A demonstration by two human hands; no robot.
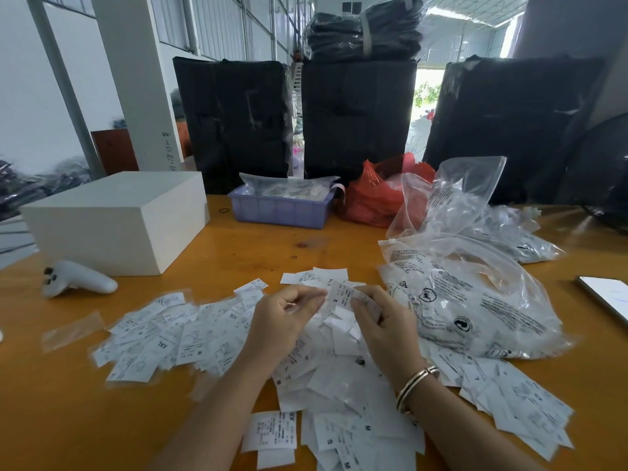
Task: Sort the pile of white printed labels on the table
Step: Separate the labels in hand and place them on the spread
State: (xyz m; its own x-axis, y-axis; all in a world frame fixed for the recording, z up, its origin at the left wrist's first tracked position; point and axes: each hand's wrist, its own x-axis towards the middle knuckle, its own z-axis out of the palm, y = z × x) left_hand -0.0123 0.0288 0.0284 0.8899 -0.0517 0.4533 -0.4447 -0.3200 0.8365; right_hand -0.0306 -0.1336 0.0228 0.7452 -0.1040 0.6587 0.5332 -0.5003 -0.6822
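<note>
At the centre of the frame two bare hands meet above a wooden table [238, 253] strewn with a pile of white printed labels [326, 379]. The left hand [289, 312] has its fingers curled, pinching the left edge of a label marked S [341, 295], while the right hand [384, 321], a metal bangle [414, 385] on its wrist, has its fingers curled round the right side of the same label; it may hold more labels behind it, but that cannot be told. The pile spreads from the lower left of the frame, where labels marked XXL and M lie overlapping, across the bottom centre, to the lower right, where more labels lie beside and partly under a crumpled clear plastic bag [475, 300] with black print. A few labels sit just beyond the hands, toward the middle of the table. At the left of the frame a white handheld controller [80, 278] lies near a white box [115, 222]. Behind the hands, toward the table's far edge, stand a lavender plastic basket [282, 209] holding bagged items and a red plastic bag [373, 195]. A phone [608, 295] lies at the right edge. Large black wrapped bundles [356, 113] stand behind the table.
</note>
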